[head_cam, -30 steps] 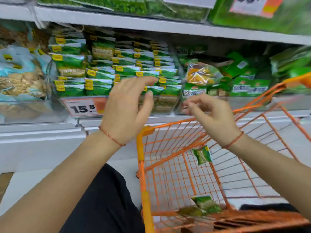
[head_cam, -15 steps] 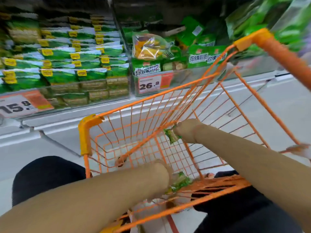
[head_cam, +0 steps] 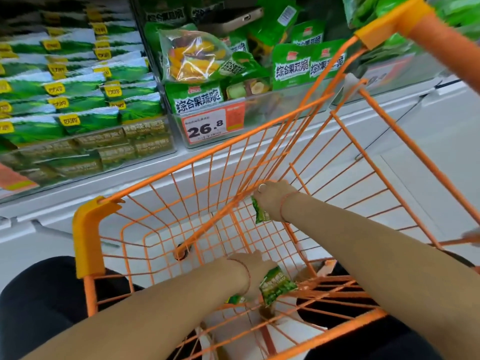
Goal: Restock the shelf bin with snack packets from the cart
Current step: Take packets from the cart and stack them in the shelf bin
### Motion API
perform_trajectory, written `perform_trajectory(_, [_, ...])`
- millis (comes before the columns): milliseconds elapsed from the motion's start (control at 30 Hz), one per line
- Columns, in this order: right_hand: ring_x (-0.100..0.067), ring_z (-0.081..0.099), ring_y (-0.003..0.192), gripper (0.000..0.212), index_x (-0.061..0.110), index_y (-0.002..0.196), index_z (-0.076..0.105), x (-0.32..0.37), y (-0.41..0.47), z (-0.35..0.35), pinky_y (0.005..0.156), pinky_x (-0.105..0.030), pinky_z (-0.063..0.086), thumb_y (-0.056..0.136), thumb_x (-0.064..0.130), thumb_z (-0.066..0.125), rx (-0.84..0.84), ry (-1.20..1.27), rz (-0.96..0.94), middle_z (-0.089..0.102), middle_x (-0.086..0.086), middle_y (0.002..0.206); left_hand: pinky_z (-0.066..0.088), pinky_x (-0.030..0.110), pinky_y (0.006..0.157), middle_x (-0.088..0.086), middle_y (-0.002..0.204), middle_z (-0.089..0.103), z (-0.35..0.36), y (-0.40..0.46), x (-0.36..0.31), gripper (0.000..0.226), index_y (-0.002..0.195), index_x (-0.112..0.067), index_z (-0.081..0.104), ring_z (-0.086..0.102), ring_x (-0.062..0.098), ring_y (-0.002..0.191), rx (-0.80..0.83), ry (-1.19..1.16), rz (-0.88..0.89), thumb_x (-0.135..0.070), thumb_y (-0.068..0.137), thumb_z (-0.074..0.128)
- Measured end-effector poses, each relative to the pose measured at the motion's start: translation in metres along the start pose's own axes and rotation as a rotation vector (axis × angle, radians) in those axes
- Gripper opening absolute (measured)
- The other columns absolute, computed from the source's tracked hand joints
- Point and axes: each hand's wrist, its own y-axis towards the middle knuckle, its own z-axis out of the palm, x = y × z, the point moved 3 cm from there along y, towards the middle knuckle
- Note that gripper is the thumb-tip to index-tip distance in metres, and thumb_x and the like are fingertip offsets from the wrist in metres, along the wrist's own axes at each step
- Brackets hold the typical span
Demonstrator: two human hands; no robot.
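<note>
Both my arms reach down into the orange wire cart [head_cam: 88, 237]. My right hand [head_cam: 272, 197] grips a small green snack packet [head_cam: 260, 213] deep in the basket. My left hand [head_cam: 250, 266] is low near the cart's near end and holds another green snack packet [head_cam: 276, 285]; its fingers are hidden behind the wrist. A further green packet [head_cam: 235, 299] peeks out under my left wrist. The clear shelf bin [head_cam: 85, 152] at upper left is stacked with matching green packets.
A second clear bin [head_cam: 207, 127] with a 26.8 price tag holds larger green bags, right of the first. The cart's orange handle [head_cam: 446, 45] crosses the upper right. A white shelf ledge [head_cam: 155, 178] runs behind the cart. My black-clad knee [head_cam: 39, 307] is at lower left.
Both hands dropped from shelf height into the cart as my view tilted down. The right hand still carries its small packet; the left hand now holds a packet from the basket floor.
</note>
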Motion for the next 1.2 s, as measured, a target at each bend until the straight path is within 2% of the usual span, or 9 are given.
perform_trajectory(133, [-0.025, 0.045, 0.118, 0.039, 0.009, 0.129, 0.052, -0.005, 0.001, 0.004, 0.087, -0.034, 0.048, 0.090, 0.014, 0.058, 0.018, 0.042, 0.022, 0.043, -0.011, 0.133, 0.044, 0.034, 0.057, 0.013, 0.134, 0.031, -0.004, -0.006, -0.011, 0.070, 0.145, -0.018, 0.030, 0.053, 0.028, 0.081, -0.135, 0.002, -0.002, -0.011, 0.085, 0.065])
perform_trajectory(233, [-0.026, 0.051, 0.112, 0.049, 0.008, 0.138, 0.039, -0.006, -0.004, 0.002, 0.081, -0.035, 0.049, 0.092, 0.013, 0.054, 0.047, 0.114, 0.007, 0.049, -0.013, 0.128, 0.048, 0.036, 0.069, 0.009, 0.139, 0.033, -0.003, -0.007, -0.015, 0.072, 0.145, -0.018, 0.027, 0.053, 0.030, 0.103, -0.130, -0.070, 0.037, -0.010, 0.084, 0.065])
perform_trajectory(400, [-0.016, 0.041, 0.058, 0.047, 0.007, 0.136, 0.039, -0.009, -0.008, -0.001, 0.050, -0.028, 0.035, 0.093, 0.015, 0.053, 0.028, 0.213, 0.006, 0.041, -0.002, 0.069, 0.033, 0.029, 0.046, 0.001, 0.158, 0.004, -0.002, -0.005, -0.023, 0.091, 0.148, -0.039, 0.009, 0.057, 0.033, 0.099, -0.116, 0.103, 0.193, 0.005, 0.083, 0.054])
perform_trajectory(600, [-0.025, 0.055, 0.098, 0.045, 0.009, 0.118, 0.056, -0.016, -0.014, -0.010, 0.073, -0.033, 0.044, 0.083, 0.034, 0.070, -0.002, 0.629, 0.002, 0.059, -0.010, 0.115, 0.035, 0.036, 0.058, 0.008, 0.147, 0.025, -0.007, -0.015, -0.022, 0.059, 0.135, -0.018, 0.034, 0.048, 0.028, 0.082, -0.183, 0.093, 0.155, -0.003, 0.084, 0.060])
perform_trajectory(767, [-0.030, 0.053, 0.084, 0.031, 0.004, 0.103, 0.057, -0.025, -0.036, -0.034, 0.072, -0.037, 0.045, 0.084, 0.026, 0.069, -0.066, 0.943, 0.039, 0.052, -0.014, 0.091, 0.041, 0.038, 0.062, 0.010, 0.115, 0.050, -0.036, -0.040, -0.009, 0.044, 0.120, -0.015, 0.044, 0.050, 0.024, 0.083, -0.217, -0.045, 0.093, -0.007, 0.081, 0.064])
perform_trajectory(867, [-0.018, 0.055, 0.076, 0.036, 0.010, 0.119, 0.050, -0.035, -0.058, -0.044, 0.067, -0.028, 0.049, 0.089, 0.024, 0.063, -0.128, 1.180, 0.099, 0.052, -0.008, 0.097, 0.037, 0.031, 0.058, 0.008, 0.101, 0.051, -0.052, -0.068, 0.001, 0.043, 0.118, -0.018, 0.044, 0.046, 0.022, 0.080, -0.280, -0.183, 0.072, -0.008, 0.082, 0.063])
perform_trajectory(967, [-0.021, 0.064, 0.079, 0.052, 0.011, 0.141, 0.038, -0.040, -0.080, -0.050, 0.066, -0.029, 0.057, 0.094, 0.024, 0.057, -0.213, 1.441, 0.161, 0.050, -0.013, 0.121, 0.035, 0.023, 0.056, -0.001, 0.095, 0.047, -0.068, -0.102, 0.016, 0.046, 0.119, -0.018, 0.046, 0.046, 0.019, 0.083, -0.450, -0.341, 0.089, -0.013, 0.080, 0.070])
perform_trajectory(1133, [-0.014, 0.057, 0.071, 0.030, 0.007, 0.112, 0.058, -0.034, -0.116, -0.062, 0.069, -0.030, 0.058, 0.089, 0.024, 0.065, -0.382, 1.641, 0.192, 0.056, -0.005, 0.082, 0.034, 0.012, 0.056, -0.013, 0.088, 0.043, -0.100, -0.154, 0.040, 0.043, 0.099, -0.023, 0.047, 0.042, 0.009, 0.077, -0.969, -0.767, 0.112, -0.003, 0.074, 0.075])
perform_trajectory(1200, [-0.023, 0.060, 0.077, 0.040, -0.001, 0.113, 0.060, -0.027, -0.121, -0.066, 0.070, -0.035, 0.055, 0.088, 0.031, 0.065, -0.451, 1.665, 0.225, 0.062, -0.020, 0.091, 0.033, 0.013, 0.055, -0.010, 0.089, 0.046, -0.107, -0.162, 0.037, 0.044, 0.094, -0.030, 0.046, 0.044, 0.009, 0.073, -1.097, -0.762, 0.105, -0.003, 0.073, 0.075])
